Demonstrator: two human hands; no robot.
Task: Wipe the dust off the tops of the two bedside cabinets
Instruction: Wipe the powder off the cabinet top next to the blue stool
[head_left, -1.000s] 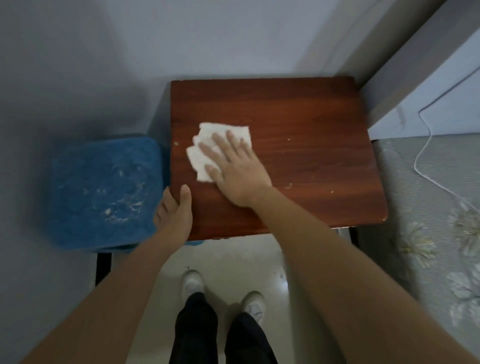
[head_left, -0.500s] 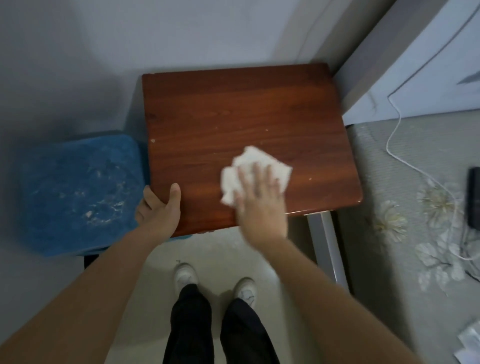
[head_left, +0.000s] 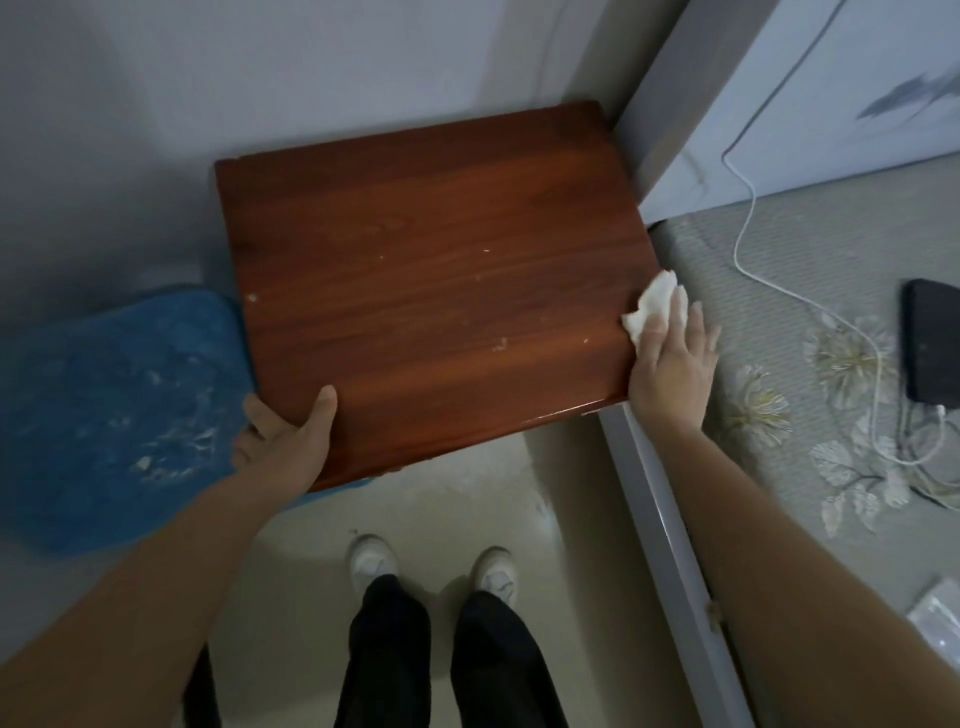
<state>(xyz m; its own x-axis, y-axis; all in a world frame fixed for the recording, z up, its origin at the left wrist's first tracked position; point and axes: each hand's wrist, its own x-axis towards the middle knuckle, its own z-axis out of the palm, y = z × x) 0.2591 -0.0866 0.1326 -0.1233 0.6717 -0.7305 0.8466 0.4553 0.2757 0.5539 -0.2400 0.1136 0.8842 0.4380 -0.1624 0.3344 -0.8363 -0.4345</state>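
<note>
Right hand (head_left: 672, 364), fingers extended, presses white cloth (head_left: 652, 306) on right edge of cabinet top (head_left: 441, 270). Left hand (head_left: 283, 441) grips front-left corner, thumb above.

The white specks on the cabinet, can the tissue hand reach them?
Probably yes: the right hand presses the tissue at the cabinet's right edge, and only bare wood lies between it and the specks.

head view looks steeply down from standing height onto cabinet top (head_left: 441, 291), floor, feet.
</note>
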